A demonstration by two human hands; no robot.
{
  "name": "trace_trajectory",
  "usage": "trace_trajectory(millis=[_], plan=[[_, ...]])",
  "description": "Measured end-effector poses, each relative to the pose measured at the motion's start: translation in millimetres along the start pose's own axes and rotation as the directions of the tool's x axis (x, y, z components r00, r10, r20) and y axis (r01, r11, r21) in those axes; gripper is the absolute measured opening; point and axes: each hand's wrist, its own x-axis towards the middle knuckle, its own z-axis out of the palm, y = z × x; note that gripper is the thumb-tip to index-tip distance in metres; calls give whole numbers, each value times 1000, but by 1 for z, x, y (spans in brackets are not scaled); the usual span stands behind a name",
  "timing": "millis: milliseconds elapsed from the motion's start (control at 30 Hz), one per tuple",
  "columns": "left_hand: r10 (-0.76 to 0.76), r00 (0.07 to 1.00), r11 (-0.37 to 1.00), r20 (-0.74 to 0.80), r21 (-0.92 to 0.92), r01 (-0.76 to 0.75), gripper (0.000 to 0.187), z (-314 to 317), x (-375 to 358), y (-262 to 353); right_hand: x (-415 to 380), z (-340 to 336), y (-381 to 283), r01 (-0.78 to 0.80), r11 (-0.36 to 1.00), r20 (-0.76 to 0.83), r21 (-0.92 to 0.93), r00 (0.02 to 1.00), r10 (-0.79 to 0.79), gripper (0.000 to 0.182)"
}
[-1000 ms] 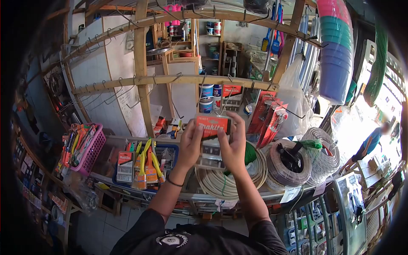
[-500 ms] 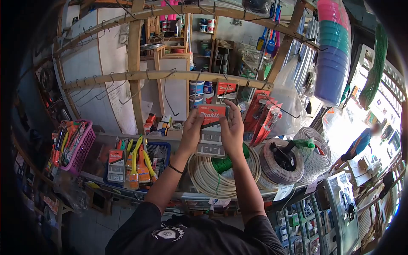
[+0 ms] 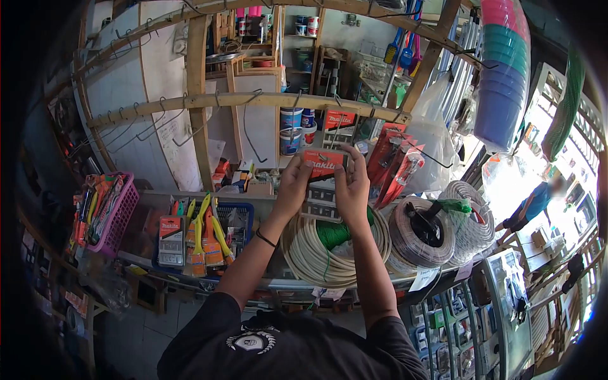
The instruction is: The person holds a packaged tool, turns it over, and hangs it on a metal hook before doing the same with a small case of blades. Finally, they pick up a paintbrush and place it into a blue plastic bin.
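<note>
Between my two hands is a red and grey Makita blister pack, the held pack (image 3: pixel 322 166), upright above the coils on the counter. My left hand (image 3: pixel 296 183) grips its left edge with the thumb on the front. On the right edge, my right hand (image 3: pixel 352 187) holds it the same way. Just behind hangs a similar red pack (image 3: pixel 339 120) on a hook of the wooden rail (image 3: pixel 253 99). Below my hands lie a white cable coil (image 3: pixel 304 253) and a roll of green cord (image 3: pixel 330 234).
A blue basket (image 3: pixel 252 218) of brushes and another Makita pack stands at left, beside a pink basket (image 3: pixel 120 218) of tools. Red packs (image 3: pixel 396 164) hang right of my hands. More coils (image 3: pixel 421 231) and stacked buckets (image 3: pixel 500 95) are at right. A person (image 3: pixel 535 202) stands outside.
The view has shifted slightly. My hands and the held pack have risen a little and moved slightly right in the view, and both hands still hold the pack.
</note>
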Motion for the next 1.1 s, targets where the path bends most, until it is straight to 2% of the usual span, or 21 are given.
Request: trace_trajectory(millis=[100, 200, 300, 400, 700, 833, 900, 933, 1000, 1100], plan=[[-12, 1000, 1000, -5, -18, 12, 33, 6, 5, -1, 3, -1, 3, 50, 993, -46, -104, 997, -55, 37], [53, 998, 998, -26, 18, -52, 32, 13, 12, 0, 8, -6, 4, 56, 982, -31, -179, 998, -62, 36], [107, 994, 992, 17, 64, -108, 32, 8, 22, -13, 12, -8, 8, 10, 984, -37, -179, 999, -17, 35], [136, 991, 971, 6, 198, -135, 30, 3, 31, -28, 18, -9, 17, -5, 979, -26, -202, 1000, 0, 35], [224, 973, 880, -53, 440, -179, 32, -2, 55, -48, 40, -5, 65, 99, 941, -41, -323, 992, -119, 34], [256, 966, 865, -42, 456, -210, 37, -2, 76, -56, 54, -5, 82, 99, 929, -53, -357, 991, -126, 34], [298, 954, 855, -19, 451, -258, 39, -2, 88, -62, 62, -6, 88, 39, 937, -54, -347, 997, -61, 35], [274, 962, 841, -16, 490, -231, 38, -5, 94, -69, 67, -6, 91, 9, 939, -56, -342, 998, -29, 35], [223, 975, 807, -13, 564, -177, 36, -7, 104, -74, 77, -8, 99, 70, 923, -63, -380, 993, -101, 35], [349, 925, 790, -152, 579, -203, 30, 10, 110, -79, 93, -12, 115, 102, 911, -62, -400, 989, -138, 36]])
